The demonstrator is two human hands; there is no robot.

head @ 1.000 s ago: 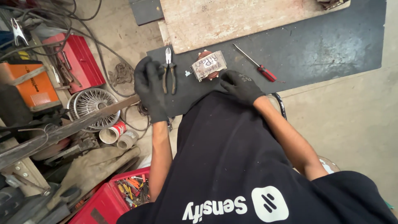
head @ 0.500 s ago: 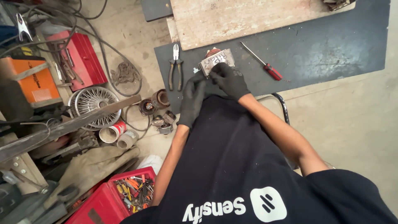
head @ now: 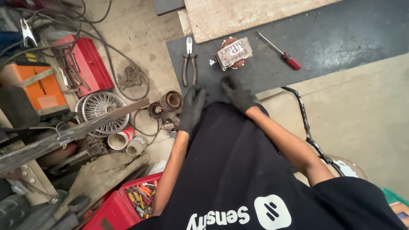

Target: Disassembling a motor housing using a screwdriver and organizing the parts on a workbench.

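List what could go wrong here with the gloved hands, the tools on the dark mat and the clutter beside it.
1. The pliers and the red-handled screwdriver lie loose by the small transformer; a sweeping left hand or right hand might knock them.
2. Rusty parts and cables crowd the floor at the mat edge, a likely snag or trip.

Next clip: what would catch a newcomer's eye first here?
Two black-gloved hands, left hand and right hand, rest empty at the near edge of a dark mat. Just beyond them lie a small transformer, pliers to its left and a red-handled screwdriver to its right.
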